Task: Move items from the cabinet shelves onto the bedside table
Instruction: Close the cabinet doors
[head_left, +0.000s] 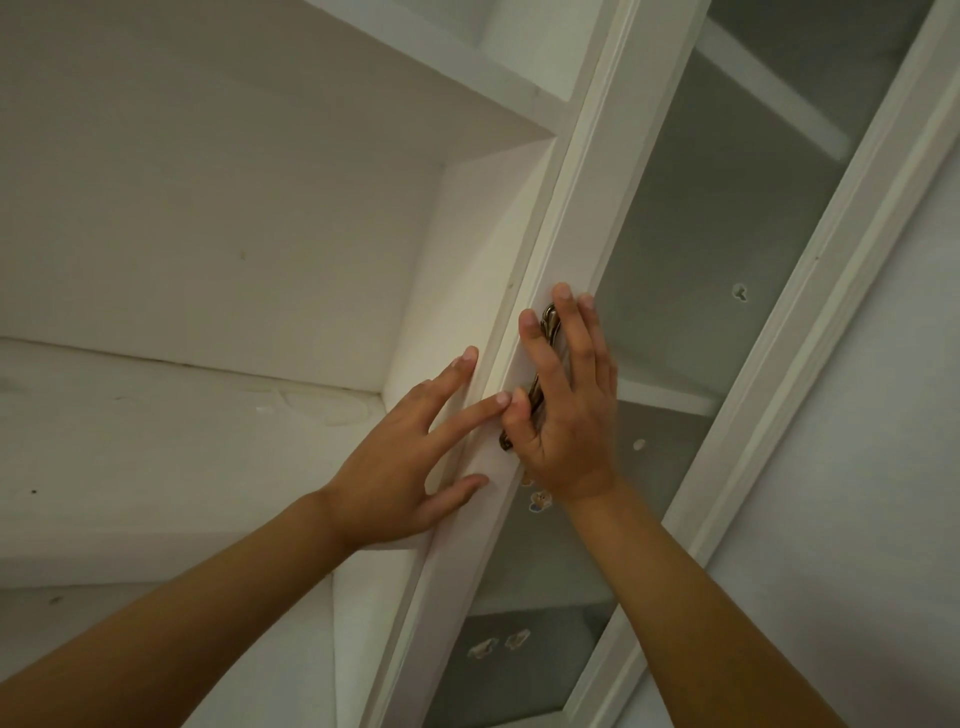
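Observation:
A white cabinet door (582, 218) with a frosted glass pane (691, 291) runs diagonally through the view. A bronze metal handle (545, 358) sits on its left frame. My right hand (566, 410) lies over that handle, thumb on one side and fingers spread flat on the other. My left hand (410, 457) rests with fingers apart against the door's left edge. The white shelves (182, 426) to the left of the door show no items.
White shelf boards (291, 73) rise above and to the left. Behind the glass, faint shelf boards (670, 400) and small holes (740, 292) show. A second white door frame (852, 244) stands to the right.

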